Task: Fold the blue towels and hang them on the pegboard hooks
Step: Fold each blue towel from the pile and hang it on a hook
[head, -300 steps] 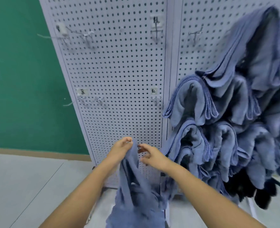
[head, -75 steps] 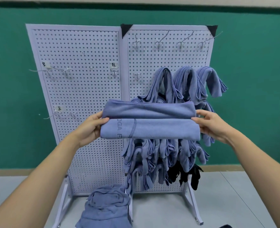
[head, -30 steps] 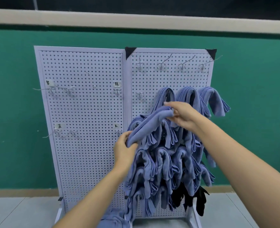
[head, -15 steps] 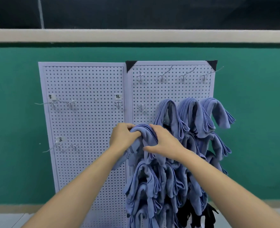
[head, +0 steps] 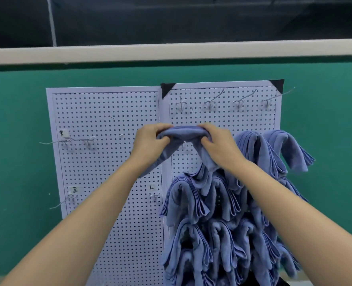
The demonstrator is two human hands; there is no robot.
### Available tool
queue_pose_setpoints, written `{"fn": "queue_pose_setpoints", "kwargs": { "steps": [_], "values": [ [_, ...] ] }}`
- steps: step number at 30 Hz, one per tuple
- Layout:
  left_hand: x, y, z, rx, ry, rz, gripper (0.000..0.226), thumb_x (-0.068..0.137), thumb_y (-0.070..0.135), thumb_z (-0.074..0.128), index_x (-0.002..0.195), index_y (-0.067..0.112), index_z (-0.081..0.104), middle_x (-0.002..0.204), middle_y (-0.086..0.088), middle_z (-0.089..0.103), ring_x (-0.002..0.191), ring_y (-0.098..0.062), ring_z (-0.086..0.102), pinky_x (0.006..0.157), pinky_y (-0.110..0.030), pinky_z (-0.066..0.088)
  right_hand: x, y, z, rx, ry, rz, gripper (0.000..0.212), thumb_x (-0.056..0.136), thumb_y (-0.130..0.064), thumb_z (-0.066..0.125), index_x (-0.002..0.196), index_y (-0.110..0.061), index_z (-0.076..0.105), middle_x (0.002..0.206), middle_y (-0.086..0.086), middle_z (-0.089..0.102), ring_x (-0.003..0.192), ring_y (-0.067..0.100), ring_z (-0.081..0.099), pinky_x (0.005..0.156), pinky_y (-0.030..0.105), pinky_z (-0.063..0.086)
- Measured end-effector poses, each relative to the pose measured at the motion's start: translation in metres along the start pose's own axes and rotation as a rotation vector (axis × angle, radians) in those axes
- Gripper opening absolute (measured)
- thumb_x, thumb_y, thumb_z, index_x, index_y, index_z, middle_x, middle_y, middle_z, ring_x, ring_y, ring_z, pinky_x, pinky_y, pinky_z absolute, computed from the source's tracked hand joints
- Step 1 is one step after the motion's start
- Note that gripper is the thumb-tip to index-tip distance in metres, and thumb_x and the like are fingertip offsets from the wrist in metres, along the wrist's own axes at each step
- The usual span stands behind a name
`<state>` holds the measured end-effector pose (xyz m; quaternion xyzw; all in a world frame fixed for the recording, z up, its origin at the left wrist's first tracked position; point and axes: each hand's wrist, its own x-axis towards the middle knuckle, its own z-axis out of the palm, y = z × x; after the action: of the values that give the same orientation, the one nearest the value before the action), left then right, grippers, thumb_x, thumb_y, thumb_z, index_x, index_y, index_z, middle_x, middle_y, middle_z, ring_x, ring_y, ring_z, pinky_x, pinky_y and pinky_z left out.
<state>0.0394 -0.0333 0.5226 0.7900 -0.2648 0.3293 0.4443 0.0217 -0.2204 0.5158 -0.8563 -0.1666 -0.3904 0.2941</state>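
A folded blue towel (head: 183,134) arches between my two hands in front of the white pegboard (head: 109,120), near the seam of its two panels. My left hand (head: 151,144) grips the towel's left side and my right hand (head: 217,144) grips its right side, both with curled fingers. A hook (head: 184,144) shows just under the towel's arch; whether the towel touches it I cannot tell. Several folded blue towels (head: 191,203) hang in rows on the right panel below and to the right of my hands.
Bare wire hooks (head: 210,103) line the top of the right panel, and others (head: 78,141) stick out from the left panel beside paper labels. A green wall (head: 16,141) stands behind the board. A dark cloth shows at the bottom right.
Both hands have lifted the folded towel higher up the board, from the lower row to the level of the upper hanging towels. The view has tilted upward.
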Motion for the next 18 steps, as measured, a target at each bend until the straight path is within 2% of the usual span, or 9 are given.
{"fn": "queue_pose_setpoints", "kwargs": {
  "steps": [1, 3, 5, 9, 11, 13, 15, 16, 18],
  "values": [
    [0.009, -0.002, 0.004, 0.013, 0.035, 0.001, 0.036, 0.086, -0.005, 0.051, 0.106, 0.017, 0.072, 0.095, 0.003, 0.07, 0.091, -0.011, 0.064, 0.079, -0.016, 0.053, 0.009, 0.002, 0.005, 0.009, 0.018, 0.02, 0.036, 0.094, -0.003, 0.042, 0.126, -0.012, 0.056, 0.108, 0.009, 0.065, 0.095, 0.025, 0.059, 0.083, 0.037, 0.049],
    [0.025, -0.008, 0.014, 0.055, 0.086, 0.014, 0.034, 0.083, -0.005, 0.048, 0.097, 0.013, 0.073, 0.091, -0.007, 0.072, 0.091, -0.025, 0.065, 0.081, -0.038, 0.056, 0.027, 0.006, 0.017, 0.011, 0.04, 0.076, 0.036, 0.093, -0.003, 0.041, 0.124, -0.012, 0.055, 0.109, 0.011, 0.064, 0.095, 0.025, 0.058, 0.083, 0.039, 0.049],
    [0.039, -0.016, 0.023, 0.069, 0.126, 0.001, 0.035, 0.081, -0.005, 0.046, 0.095, 0.012, 0.073, 0.09, -0.011, 0.071, 0.09, -0.03, 0.063, 0.079, -0.045, 0.054, 0.042, 0.009, 0.03, 0.014, 0.05, 0.137, 0.034, 0.092, -0.003, 0.04, 0.122, -0.01, 0.054, 0.109, 0.014, 0.062, 0.091, 0.027, 0.057, 0.08, 0.042, 0.05],
    [0.047, -0.037, 0.046, 0.099, 0.184, -0.013, 0.04, 0.086, -0.002, 0.046, 0.11, 0.018, 0.071, 0.098, -0.006, 0.071, 0.088, -0.022, 0.062, 0.078, -0.036, 0.053, 0.048, 0.021, 0.052, 0.041, 0.048, 0.187, 0.034, 0.091, 0.002, 0.037, 0.121, -0.006, 0.051, 0.108, 0.019, 0.059, 0.088, 0.032, 0.055, 0.075, 0.044, 0.048],
    [0.04, -0.056, 0.059, 0.12, 0.171, -0.019, 0.042, 0.088, -0.002, 0.046, 0.12, 0.017, 0.066, 0.11, -0.005, 0.07, 0.098, -0.02, 0.062, 0.085, -0.025, 0.048, 0.039, 0.034, 0.061, 0.034, 0.029, 0.18, 0.039, 0.09, 0.006, 0.04, 0.126, -0.008, 0.048, 0.116, 0.018, 0.059, 0.096, 0.029, 0.055, 0.081, 0.043, 0.049],
    [0.027, -0.075, 0.071, 0.133, 0.129, -0.019, 0.048, 0.089, -0.004, 0.047, 0.129, 0.018, 0.059, 0.117, 0.0, 0.067, 0.106, -0.017, 0.06, 0.088, -0.015, 0.041, 0.026, 0.047, 0.068, 0.029, -0.016, 0.185, 0.046, 0.089, 0.01, 0.042, 0.13, -0.01, 0.046, 0.126, 0.013, 0.056, 0.104, 0.019, 0.053, 0.088, 0.033, 0.047],
    [0.011, -0.089, 0.081, 0.075, 0.083, 0.011, 0.053, 0.091, -0.004, 0.051, 0.136, 0.023, 0.052, 0.116, 0.01, 0.063, 0.106, -0.008, 0.058, 0.086, -0.005, 0.039, 0.013, 0.055, 0.077, 0.033, -0.057, 0.174, 0.048, 0.09, 0.009, 0.045, 0.133, -0.012, 0.043, 0.131, 0.009, 0.054, 0.106, 0.011, 0.048, 0.087, 0.023, 0.04],
    [0.004, -0.093, 0.086, 0.032, 0.058, 0.015, 0.056, 0.092, -0.002, 0.052, 0.14, 0.026, 0.046, 0.12, 0.012, 0.06, 0.108, -0.005, 0.056, 0.09, -0.005, 0.04, 0.008, 0.058, 0.081, 0.027, -0.066, 0.166, 0.049, 0.091, 0.008, 0.047, 0.135, -0.013, 0.041, 0.132, 0.007, 0.054, 0.108, 0.011, 0.05, 0.086, 0.022, 0.039],
    [-0.004, -0.098, 0.093, -0.047, 0.01, -0.007, 0.065, 0.093, 0.002, 0.055, 0.146, 0.032, 0.033, 0.135, 0.009, 0.054, 0.118, -0.007, 0.053, 0.101, -0.017, 0.042, 0.001, 0.06, 0.088, -0.003, -0.079, 0.155, 0.055, 0.092, 0.003, 0.051, 0.141, -0.016, 0.034, 0.131, 0.008, 0.055, 0.112, 0.018, 0.055, 0.087, 0.026, 0.044]
  ]
}}
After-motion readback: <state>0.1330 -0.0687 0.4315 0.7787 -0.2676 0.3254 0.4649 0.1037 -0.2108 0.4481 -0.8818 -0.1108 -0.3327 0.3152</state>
